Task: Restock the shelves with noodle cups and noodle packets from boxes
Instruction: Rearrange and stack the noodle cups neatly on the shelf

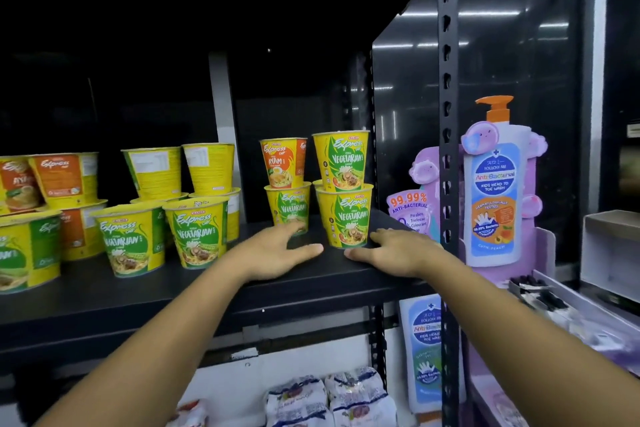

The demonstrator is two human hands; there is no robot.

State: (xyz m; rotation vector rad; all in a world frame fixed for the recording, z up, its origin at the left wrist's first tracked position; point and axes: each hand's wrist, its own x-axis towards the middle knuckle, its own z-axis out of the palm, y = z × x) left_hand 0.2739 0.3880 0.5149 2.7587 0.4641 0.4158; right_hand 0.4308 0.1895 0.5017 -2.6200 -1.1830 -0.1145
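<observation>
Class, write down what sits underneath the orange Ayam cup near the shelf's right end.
A green Vegetarian cup, upright, carries the Ayam cup on its lid. The left hand hides that lower cup's base, so its footing on the shelf is unseen.

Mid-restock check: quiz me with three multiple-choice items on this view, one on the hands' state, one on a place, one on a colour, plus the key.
1. The left hand and right hand are: A) flat and open on the shelf; B) each gripping a cup; C) out of view.
2. The orange Ayam cup nearest the hands stands: A) on the floor; B) on a green Vegetarian cup; C) on its side.
3. The pump on the wash bottle display is: A) blue; B) white; C) orange.
Key: 1 A, fingers straight, nothing held; 2 B, its base sits on that cup's lid; 3 C, it shows orange.
</observation>
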